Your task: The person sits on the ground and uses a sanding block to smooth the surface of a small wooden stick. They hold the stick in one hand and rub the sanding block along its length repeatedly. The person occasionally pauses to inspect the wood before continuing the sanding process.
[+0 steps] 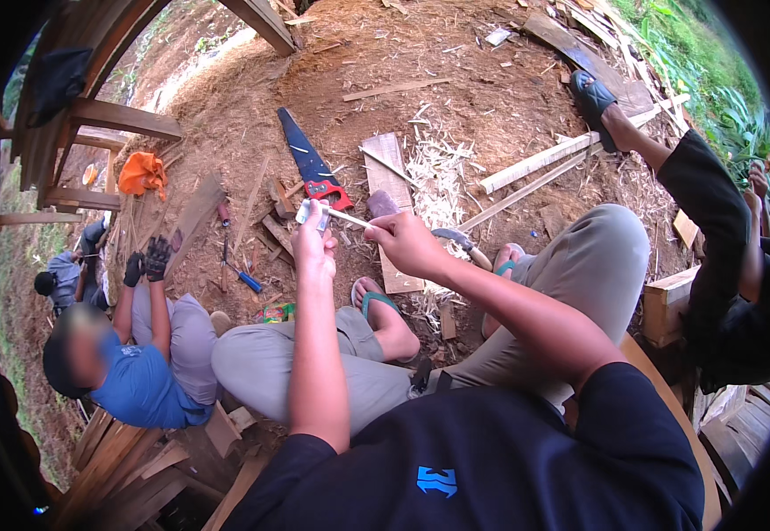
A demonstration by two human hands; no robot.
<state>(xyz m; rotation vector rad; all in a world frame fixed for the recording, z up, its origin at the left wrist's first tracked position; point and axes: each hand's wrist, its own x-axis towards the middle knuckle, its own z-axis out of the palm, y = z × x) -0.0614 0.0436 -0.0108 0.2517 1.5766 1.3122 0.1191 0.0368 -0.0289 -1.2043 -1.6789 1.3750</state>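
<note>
The dark shirt (500, 434) is filling the near edge of my view. Beyond it, the left hand (314, 246) is pinching a pale scrap (302, 213) at one end of a thin stick (350, 219); the right hand (405, 246) is gripping it farther right. The stick is spanning the gap above the ground. I'm judging this as wiping or smoothing; the next stroke is probably calling for a steady right grip.
</note>
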